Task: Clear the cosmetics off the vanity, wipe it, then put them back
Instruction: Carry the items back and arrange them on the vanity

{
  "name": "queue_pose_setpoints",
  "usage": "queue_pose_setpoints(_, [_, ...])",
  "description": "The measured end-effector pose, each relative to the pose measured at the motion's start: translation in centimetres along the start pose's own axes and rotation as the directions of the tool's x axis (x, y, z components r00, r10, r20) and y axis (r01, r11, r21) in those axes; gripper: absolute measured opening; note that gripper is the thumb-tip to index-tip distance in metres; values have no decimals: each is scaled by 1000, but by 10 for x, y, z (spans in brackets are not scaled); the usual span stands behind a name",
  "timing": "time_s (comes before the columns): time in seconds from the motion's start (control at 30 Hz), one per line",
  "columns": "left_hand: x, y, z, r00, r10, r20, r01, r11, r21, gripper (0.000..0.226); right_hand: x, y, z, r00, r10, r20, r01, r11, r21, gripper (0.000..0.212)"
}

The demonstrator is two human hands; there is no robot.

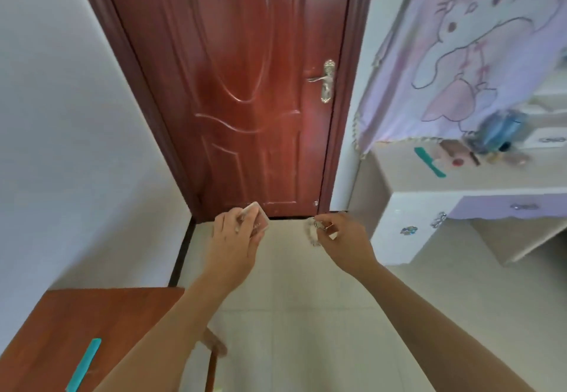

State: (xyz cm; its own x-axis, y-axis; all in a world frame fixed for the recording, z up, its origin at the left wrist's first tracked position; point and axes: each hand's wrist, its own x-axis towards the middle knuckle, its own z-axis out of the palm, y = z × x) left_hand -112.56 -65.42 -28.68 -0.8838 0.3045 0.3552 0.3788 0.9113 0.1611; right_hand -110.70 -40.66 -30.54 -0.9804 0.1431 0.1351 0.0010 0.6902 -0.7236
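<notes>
My left hand [234,236] grips a small clear flat cosmetic case [256,215] in the air in front of the door. Level with it, my right hand [343,235] pinches a small clear bottle with a gold cap [320,227]. The beige vanity [405,176] stands at the right, apart from both hands. On its top lie a teal comb [429,163], a blurred blue bottle [498,132] and several small cosmetics [457,155]. A second teal comb [84,364] lies on the brown wooden table [61,324] at the lower left.
A shut red-brown door [245,84] with a gold handle [326,81] faces me. A lilac cartoon cloth [445,54] hangs over the vanity's back. White drawers [408,222] sit under the vanity top. Pale floor tiles [306,315] lie between the table and the vanity.
</notes>
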Motion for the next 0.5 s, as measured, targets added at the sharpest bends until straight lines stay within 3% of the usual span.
queue_pose_setpoints(0.27, [76, 237, 74, 966, 257, 24, -254, 962, -97, 48, -30, 163, -181, 954, 193, -229, -185, 981, 56, 12])
queue_pose_setpoints(0.4, [105, 314, 96, 926, 375, 44, -366, 920, -140, 48, -34, 213, -240, 908, 277, -315, -258, 961, 102, 23])
queue_pose_setpoints(0.5, [138, 353, 118, 893, 449, 39, -437, 883, -171, 49, -26, 250, -271, 868, 330, -371, -306, 944, 123, 16])
